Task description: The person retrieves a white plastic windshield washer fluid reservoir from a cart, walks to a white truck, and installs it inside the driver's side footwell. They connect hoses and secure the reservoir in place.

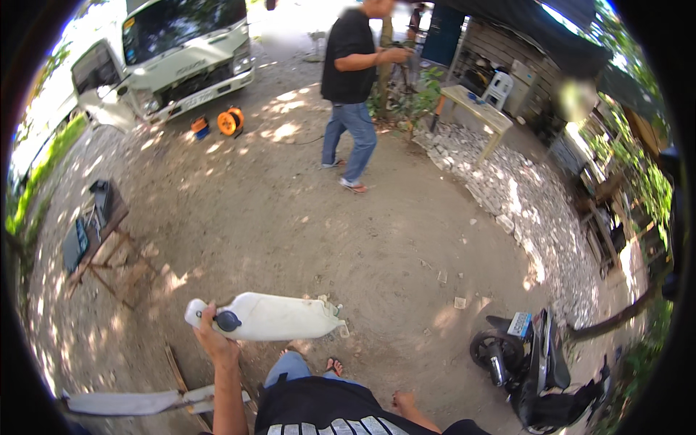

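Note:
My left hand (216,339) is wrapped round the narrow end of a white plastic reservoir tank (286,317). The tank is long and flat, held level out in front of my body, with its wide end pointing right. Near my fingers a round dark blue cap (228,321) sits on it. My right hand (403,400) hangs low beside my right hip, apart from the tank. Its fingers look curled in, with nothing visible in them.
A white truck (181,58) with its front opened stands far left, near an orange cable reel (230,121). Another person (349,94) stands ahead. A tool-laden bench (109,232) is left, a motorcycle (540,362) right. Rubble (522,203) borders a wooden table (478,105).

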Tool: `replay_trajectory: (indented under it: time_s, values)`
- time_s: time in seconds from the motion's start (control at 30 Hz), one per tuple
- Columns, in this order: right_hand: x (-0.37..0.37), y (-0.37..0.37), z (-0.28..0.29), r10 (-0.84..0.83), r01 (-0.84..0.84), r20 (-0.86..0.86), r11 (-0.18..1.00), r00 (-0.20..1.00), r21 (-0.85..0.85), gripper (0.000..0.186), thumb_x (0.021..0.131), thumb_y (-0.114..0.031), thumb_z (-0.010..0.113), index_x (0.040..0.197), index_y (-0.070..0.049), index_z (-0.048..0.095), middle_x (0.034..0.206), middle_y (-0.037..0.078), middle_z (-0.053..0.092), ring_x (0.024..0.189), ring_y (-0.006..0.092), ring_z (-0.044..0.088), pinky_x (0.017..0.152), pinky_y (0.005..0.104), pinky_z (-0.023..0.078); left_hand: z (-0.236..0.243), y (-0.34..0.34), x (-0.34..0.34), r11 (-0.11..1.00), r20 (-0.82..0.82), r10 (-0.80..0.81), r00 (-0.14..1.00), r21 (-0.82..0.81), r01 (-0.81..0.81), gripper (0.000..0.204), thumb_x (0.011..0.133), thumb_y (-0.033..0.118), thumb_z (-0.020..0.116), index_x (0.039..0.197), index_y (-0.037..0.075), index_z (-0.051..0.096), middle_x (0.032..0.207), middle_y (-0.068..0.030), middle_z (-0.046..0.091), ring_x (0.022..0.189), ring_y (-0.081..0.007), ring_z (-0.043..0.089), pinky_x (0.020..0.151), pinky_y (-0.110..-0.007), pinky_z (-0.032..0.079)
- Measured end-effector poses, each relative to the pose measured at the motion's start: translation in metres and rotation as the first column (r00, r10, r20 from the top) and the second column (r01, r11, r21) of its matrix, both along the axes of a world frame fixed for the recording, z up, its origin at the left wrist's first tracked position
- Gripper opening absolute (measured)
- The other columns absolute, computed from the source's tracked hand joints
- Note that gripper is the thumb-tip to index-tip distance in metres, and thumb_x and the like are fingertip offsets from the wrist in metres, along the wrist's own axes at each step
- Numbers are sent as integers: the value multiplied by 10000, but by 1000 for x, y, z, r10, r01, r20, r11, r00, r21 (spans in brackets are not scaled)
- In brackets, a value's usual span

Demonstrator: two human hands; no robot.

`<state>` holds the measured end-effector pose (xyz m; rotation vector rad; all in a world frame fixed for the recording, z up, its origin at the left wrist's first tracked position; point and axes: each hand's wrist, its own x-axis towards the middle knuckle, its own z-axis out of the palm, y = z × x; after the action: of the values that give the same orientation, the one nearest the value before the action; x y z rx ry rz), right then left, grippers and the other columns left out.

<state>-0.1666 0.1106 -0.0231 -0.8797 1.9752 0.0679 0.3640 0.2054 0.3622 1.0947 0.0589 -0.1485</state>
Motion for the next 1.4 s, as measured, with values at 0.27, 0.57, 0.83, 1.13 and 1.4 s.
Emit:
replay_trajectory:
  time_s: [0.27, 0.57, 0.83, 1.13, 1.4]
  values:
    - [50, -64, 2, 48, -81, 180, 981, 982, 177, 241, 1004, -214, 610, 1056, 7, 690, 941, 150, 713, 796, 305, 707, 685, 459, 575, 7, 30, 63, 974, 6, 224, 975, 14, -224, 247, 881, 66, 668, 1111, -14, 626, 992, -65, 646, 910, -175, 653, 840, -311, 537]
    - [243, -191, 10, 281, -291, 201, 957, 938, 17, 292, 1015, -247, 606, 1193, -35, 698, 995, 138, 738, 760, 258, 699, 686, 427, 575, -8, 43, 173, 937, -28, 349, 937, 8, -349, 261, 837, -9, 665, 1086, 3, 585, 966, -60, 629, 883, -192, 664, 839, -336, 549]
    - [397, -217, 53, 367, -364, 214, 930, 905, -54, 275, 1002, -207, 608, 1192, -26, 689, 998, 156, 739, 756, 254, 709, 651, 403, 577, -8, 46, 293, 935, -53, 348, 936, 98, -342, 304, 766, -45, 676, 1048, 9, 574, 914, -56, 626, 857, -195, 656, 821, -336, 533]
    - [423, -199, 44, 329, -338, 81, 915, 941, 219, 270, 986, -196, 627, 1162, -11, 714, 1002, 164, 753, 794, 293, 742, 667, 441, 587, -2, 21, 418, 918, -27, 391, 920, 87, -388, 247, 770, -38, 661, 999, 0, 576, 878, -51, 615, 829, -198, 665, 795, -340, 554]
    - [542, -278, -15, 323, -327, 54, 923, 945, 203, 230, 960, -167, 656, 1044, 37, 720, 895, 183, 744, 714, 310, 740, 601, 434, 601, -16, -10, 534, 884, -16, 465, 885, 56, -464, 170, 764, -5, 651, 918, 26, 584, 845, -27, 610, 771, -187, 662, 726, -323, 552]
